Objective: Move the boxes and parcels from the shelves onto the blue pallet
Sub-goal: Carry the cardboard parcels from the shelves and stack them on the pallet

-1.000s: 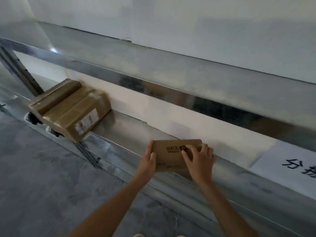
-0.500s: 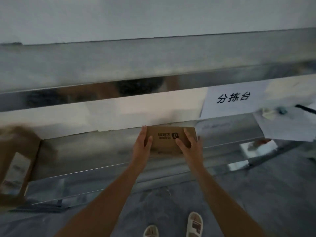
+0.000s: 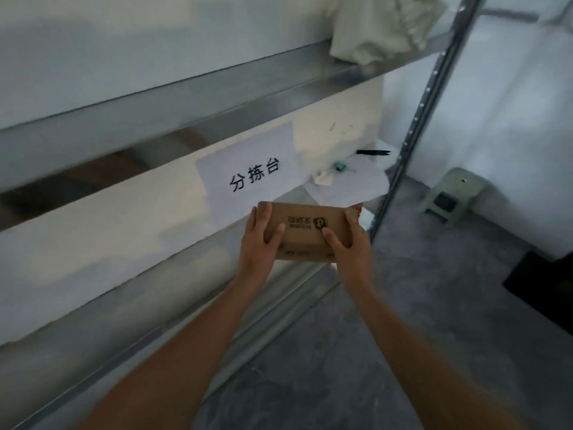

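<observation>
A small flat cardboard box point(image 3: 305, 232) with a dark printed logo is held in the air in front of the lower metal shelf point(image 3: 148, 311). My left hand point(image 3: 259, 243) grips its left end, thumb on top. My right hand point(image 3: 348, 248) grips its right end, thumb on the top face. The box is clear of the shelf surface. The blue pallet is not in view.
A metal rack upright point(image 3: 412, 128) stands just right of the box. Papers, a pen point(image 3: 373, 152) and small items lie at the shelf's right end. A white bundle point(image 3: 384, 26) sits on the upper shelf. A green stool point(image 3: 451, 197) stands on the grey floor at right.
The box has come off the lower shelf and moved toward me, with both hands still on it. My view has swung right, and the parcels at the left are out of sight.
</observation>
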